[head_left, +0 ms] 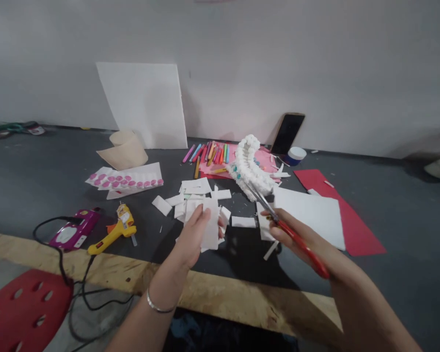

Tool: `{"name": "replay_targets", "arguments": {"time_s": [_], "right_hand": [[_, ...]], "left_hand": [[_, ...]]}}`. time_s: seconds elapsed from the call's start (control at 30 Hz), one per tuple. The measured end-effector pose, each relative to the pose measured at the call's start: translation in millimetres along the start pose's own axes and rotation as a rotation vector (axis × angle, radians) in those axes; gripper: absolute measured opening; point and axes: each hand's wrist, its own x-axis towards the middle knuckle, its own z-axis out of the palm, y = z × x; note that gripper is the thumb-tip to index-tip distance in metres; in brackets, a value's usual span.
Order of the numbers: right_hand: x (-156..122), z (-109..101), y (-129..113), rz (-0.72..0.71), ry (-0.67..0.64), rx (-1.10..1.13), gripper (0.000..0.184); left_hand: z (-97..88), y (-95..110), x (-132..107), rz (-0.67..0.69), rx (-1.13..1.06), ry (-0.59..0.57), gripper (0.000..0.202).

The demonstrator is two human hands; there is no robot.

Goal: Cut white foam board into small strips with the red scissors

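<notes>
My left hand (195, 233) pinches a white paper strip (210, 230) between thumb and fingers, above a loose heap of cut white paper pieces (195, 187). In my right hand (297, 230) is a pair of red-handled scissors (297, 239). Their metal blades point up and left, toward a curved white fluffy object (250, 166) with small blue-green dots. The blades look close together, apart from the paper strip. Beyond my right hand lies a white sheet (310, 215), partly over a red sheet (359, 230).
Left of the heap are a yellow glue gun (119, 227), a purple power strip (77, 230) and pink-dotted paper strips (126, 181). Markers (210, 153), a phone (288, 133) and a small tub (297, 155) sit behind. A white board (146, 105) leans against the wall.
</notes>
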Motion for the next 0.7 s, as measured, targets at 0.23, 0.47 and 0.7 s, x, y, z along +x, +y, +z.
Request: {"name": "replay_targets", "arguments": {"time_s": [0.23, 0.47, 0.7], "right_hand": [[36, 0, 41, -0.05, 0.183, -0.689, 0.047], [25, -1, 9, -0.045, 0.213, -1.09, 0.034], [34, 35, 10, -0.342, 0.141, -0.865, 0.02]], "left_hand": [[2.5, 25, 0, -0.116, -0.294, 0.129, 0.037], [-6.3, 30, -1, -0.12, -0.382, 0.135, 0.033], [-15.7, 42, 0, -0.079, -0.396, 0.252, 0.029]]}}
